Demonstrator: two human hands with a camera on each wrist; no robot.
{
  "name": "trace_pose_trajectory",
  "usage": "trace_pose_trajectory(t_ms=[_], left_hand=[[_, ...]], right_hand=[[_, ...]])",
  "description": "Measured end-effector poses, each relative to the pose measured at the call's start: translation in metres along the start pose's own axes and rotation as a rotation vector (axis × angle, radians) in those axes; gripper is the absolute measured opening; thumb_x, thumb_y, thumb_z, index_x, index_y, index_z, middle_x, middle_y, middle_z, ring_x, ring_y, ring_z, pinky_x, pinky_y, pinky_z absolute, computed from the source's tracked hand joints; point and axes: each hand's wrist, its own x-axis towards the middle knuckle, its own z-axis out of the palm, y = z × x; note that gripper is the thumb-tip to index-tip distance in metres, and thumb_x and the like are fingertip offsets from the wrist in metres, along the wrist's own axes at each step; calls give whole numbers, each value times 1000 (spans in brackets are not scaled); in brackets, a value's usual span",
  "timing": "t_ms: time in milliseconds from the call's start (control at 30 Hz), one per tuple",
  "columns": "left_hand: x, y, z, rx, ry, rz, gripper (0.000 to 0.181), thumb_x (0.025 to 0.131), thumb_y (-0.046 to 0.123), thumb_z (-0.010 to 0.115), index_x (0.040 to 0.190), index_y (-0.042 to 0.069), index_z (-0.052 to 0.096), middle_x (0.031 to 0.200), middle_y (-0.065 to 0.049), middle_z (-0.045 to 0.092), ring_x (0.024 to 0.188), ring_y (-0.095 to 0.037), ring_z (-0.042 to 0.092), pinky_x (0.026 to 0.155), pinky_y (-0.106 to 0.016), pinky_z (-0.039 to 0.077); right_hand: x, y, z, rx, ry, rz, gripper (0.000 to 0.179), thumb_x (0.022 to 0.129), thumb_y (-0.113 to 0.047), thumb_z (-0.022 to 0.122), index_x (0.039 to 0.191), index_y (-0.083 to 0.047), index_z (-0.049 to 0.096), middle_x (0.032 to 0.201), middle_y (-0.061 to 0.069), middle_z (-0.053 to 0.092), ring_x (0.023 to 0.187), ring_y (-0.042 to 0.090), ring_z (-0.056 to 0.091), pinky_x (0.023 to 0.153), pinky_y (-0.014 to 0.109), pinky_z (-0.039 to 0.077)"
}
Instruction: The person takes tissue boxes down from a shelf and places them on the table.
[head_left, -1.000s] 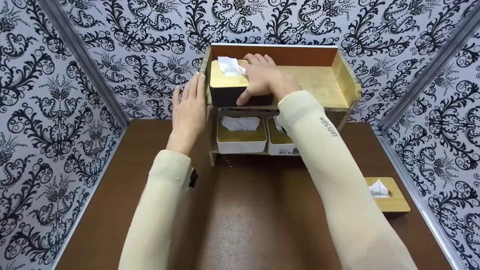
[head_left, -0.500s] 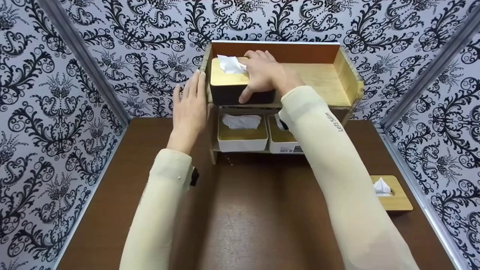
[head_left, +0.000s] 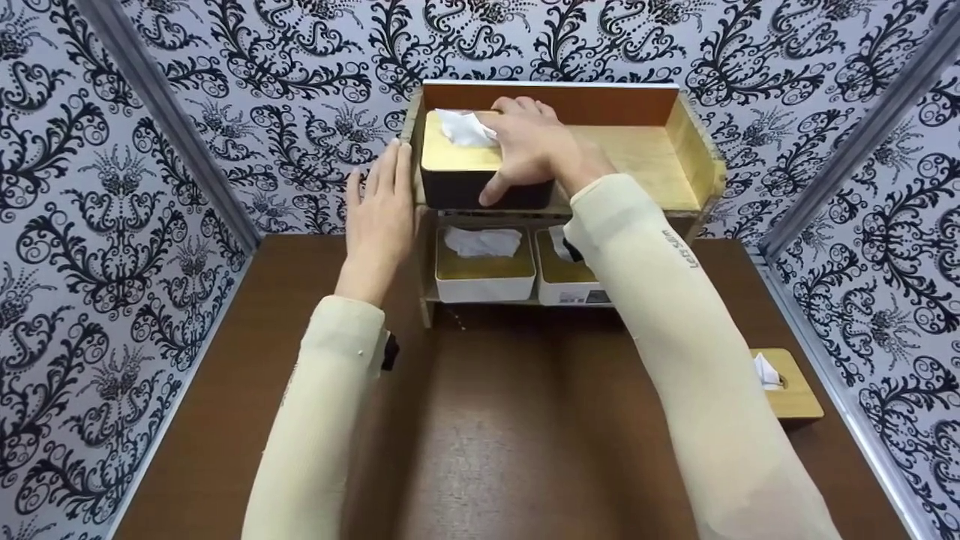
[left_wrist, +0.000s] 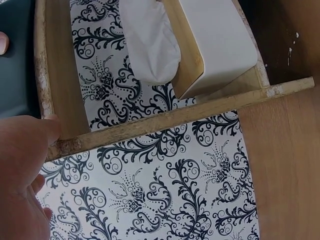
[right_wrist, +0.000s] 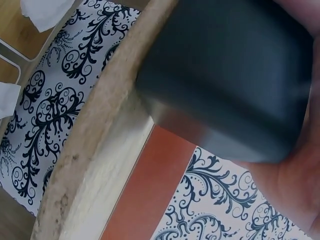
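Likely positioning: right hand point(head_left: 529, 150) pinches black tissue box point(head_left: 456, 189), left hand point(head_left: 380, 217) straight-fingered against shelf point(head_left: 637, 169); next needs squaring, then release.

Scroll-patterned wallpaper point(head_left: 300, 112) rises behind a brown table point(head_left: 480, 442).

"LetsSlim" runs along the cream sleeve point(head_left: 694, 337) behind the right hand point(head_left: 536, 146); below it, the white box's point(head_left: 551, 292) label point(head_left: 585, 298) is illegible.

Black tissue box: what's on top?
The black tissue box has a wood-coloured lid with white tissue poking out. The right hand covers the lid's right part; what's there can't be seen.
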Motion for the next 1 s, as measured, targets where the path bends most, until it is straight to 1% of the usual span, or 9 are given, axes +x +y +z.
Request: trace_pose_trajectory(t_ms=[100,200,267,400,500,600,800,900,1000], left_hand=[[1,0,0,3,-11,0,84,98,39,53,158,14,1,167,-2,2,153,-22,12,125,-50,6],[1,0,0,4,-6,2,84,98,40,53,158,14,1,167,-3,2,153,-22,12,125,-50,6],[1,-1,0,1,10,7,84,97,38,55,158,13,2,167,-3,4,153,-22,13,124,-51,7],[-1,-1,1,-1,54,14,84,96,35,58,158,12,6,166,-5,10,150,-24,22,124,-51,11],[-3,0,2,-4,71,15,84,95,34,61,158,12,9,165,-5,13,148,-25,26,124,-51,12],[-2,0,2,-8,64,17,84,95,34,60,158,12,8,166,-5,11,149,-25,25,124,-51,11],[-1,-1,2,2,36,16,84,97,35,57,158,13,4,166,-4,6,152,-22,15,124,-51,9],[-1,-2,2,-3,32,20,84,97,36,56,158,13,3,166,-4,6,152,-22,15,124,-52,10],[-1,-3,1,-8,31,19,84,97,36,56,158,14,3,166,-4,6,152,-22,15,124,-51,9]], right_hand=[[-5,1,-2,6,19,-9,112,61,-57,83,154,-28,27,147,12,35,133,32,31,115,52,23],[-10,2,-4,7,37,-19,113,61,-55,83,154,-29,27,146,13,36,132,32,33,115,52,23],[-13,2,-5,4,46,-31,113,61,-55,84,155,-29,27,145,13,37,130,32,34,115,51,24],[-19,3,-6,3,58,-49,112,61,-55,84,154,-29,28,145,12,37,130,32,34,115,51,24],[-25,5,-7,7,59,-56,113,61,-55,84,154,-30,27,145,12,37,130,32,34,115,52,24],[-30,6,-7,1,59,-62,114,60,-54,84,155,-30,25,145,13,37,130,33,34,116,53,23],[-41,7,-8,-26,63,-68,116,60,-56,83,155,-32,23,146,13,37,133,33,32,118,55,19],[-47,8,-7,-31,58,-63,116,59,-56,83,155,-32,23,148,13,35,136,34,30,118,56,18],[-53,9,-6,-33,68,-77,116,59,-55,84,155,-31,24,147,14,35,135,36,31,117,58,18]])
